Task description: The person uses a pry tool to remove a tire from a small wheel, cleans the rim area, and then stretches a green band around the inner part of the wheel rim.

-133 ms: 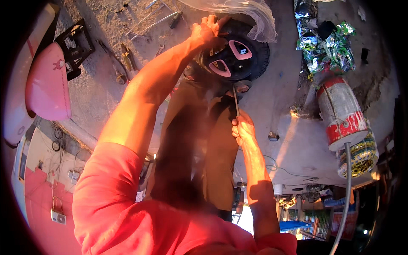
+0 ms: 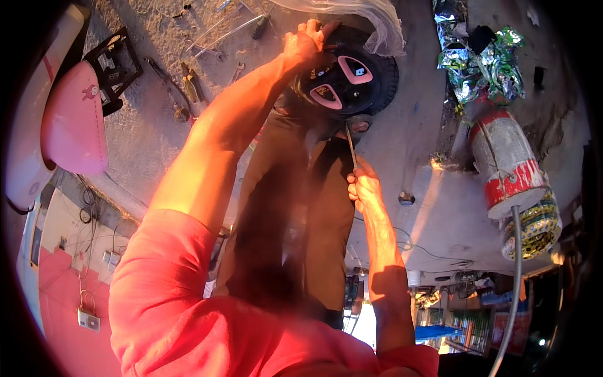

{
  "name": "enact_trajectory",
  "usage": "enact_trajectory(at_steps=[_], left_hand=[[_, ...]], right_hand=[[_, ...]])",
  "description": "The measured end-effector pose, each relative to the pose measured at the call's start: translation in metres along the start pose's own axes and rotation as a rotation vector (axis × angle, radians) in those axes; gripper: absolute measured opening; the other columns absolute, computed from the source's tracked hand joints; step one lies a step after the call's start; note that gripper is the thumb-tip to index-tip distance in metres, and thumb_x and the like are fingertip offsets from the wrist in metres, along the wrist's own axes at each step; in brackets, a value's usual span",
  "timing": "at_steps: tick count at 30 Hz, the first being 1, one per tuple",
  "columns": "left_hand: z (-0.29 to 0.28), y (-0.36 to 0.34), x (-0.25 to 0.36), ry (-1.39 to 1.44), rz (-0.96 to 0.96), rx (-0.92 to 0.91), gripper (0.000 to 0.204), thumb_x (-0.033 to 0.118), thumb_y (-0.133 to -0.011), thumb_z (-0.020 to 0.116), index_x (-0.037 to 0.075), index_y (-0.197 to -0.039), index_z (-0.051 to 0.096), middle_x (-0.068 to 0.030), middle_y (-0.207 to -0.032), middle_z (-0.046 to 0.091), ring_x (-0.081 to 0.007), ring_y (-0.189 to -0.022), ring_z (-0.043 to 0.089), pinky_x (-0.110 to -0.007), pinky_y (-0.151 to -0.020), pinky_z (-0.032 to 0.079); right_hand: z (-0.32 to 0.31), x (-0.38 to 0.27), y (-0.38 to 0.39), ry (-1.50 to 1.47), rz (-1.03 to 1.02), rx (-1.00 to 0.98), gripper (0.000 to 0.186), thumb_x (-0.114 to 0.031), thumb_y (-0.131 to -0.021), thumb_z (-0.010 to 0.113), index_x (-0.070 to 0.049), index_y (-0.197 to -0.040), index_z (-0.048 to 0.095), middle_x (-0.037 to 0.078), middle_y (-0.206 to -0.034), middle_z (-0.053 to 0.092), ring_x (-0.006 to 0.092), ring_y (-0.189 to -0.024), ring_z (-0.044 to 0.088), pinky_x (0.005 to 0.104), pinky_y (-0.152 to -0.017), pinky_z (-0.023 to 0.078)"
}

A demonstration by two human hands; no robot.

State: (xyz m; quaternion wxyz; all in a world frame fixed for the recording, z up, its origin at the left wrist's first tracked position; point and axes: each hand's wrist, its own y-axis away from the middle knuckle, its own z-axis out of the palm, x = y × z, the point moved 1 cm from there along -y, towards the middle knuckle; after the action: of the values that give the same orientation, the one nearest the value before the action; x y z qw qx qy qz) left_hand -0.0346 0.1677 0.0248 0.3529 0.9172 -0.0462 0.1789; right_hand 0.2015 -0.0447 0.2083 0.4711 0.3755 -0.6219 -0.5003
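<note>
Between my feet is a small wheel (image 2: 356, 94) with a black tyre and a black hub with pink-edged openings. My left hand (image 2: 304, 43) is closed over the tyre's upper left edge; the wheel hides part of its fingers. In my right hand (image 2: 365, 183), closed in front of my right shin, is a thin metal rod-like tool (image 2: 351, 146). It points up toward the tyre's lower edge, beside my foot (image 2: 359, 126). Whether its tip touches the tyre I cannot tell.
Pliers (image 2: 193, 81), spanners (image 2: 237, 72) and a screwdriver (image 2: 259, 27) lie on the ground at the upper left. A pink and white scooter body (image 2: 75, 122) stands at the left. Translucent plastic sheeting (image 2: 384, 28) overhangs the wheel. A red-and-white cylinder (image 2: 505, 160) stands at the right.
My right hand and the rod-like tool have shifted slightly to the right. My left hand stays on the tyre, and the whole view has moved a little.
</note>
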Motion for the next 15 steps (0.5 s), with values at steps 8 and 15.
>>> enact_trajectory(at_steps=[8, 15], left_hand=[[0.007, 0.006, -0.011, 0.102, -0.126, -0.004, 0.096, 0.045, -0.072, 0.082, 0.029, -0.153, 0.032, -0.0166, -0.143, 0.045, -0.0376, -0.132, 0.047, -0.052, -0.102, 0.044], [0.034, 0.071, -0.053, 0.156, -0.306, 0.012, 0.109, 0.056, -0.070, 0.082, 0.018, -0.156, 0.025, -0.0209, -0.143, 0.049, -0.0387, -0.130, 0.049, -0.050, -0.104, 0.044]], right_hand=[[-0.016, -0.003, 0.013, 0.146, -0.061, -0.002, 0.051, -0.010, -0.100, 0.048, -0.013, -0.150, 0.040, 0.000, -0.071, 0.051, 0.0039, -0.042, 0.031, 0.0222, -0.037, 0.023], [-0.041, -0.003, 0.009, 0.297, -0.200, -0.079, 0.050, -0.012, -0.097, 0.054, -0.015, -0.147, 0.046, -0.001, -0.070, 0.053, 0.0049, -0.050, 0.040, 0.0212, -0.045, 0.033]])
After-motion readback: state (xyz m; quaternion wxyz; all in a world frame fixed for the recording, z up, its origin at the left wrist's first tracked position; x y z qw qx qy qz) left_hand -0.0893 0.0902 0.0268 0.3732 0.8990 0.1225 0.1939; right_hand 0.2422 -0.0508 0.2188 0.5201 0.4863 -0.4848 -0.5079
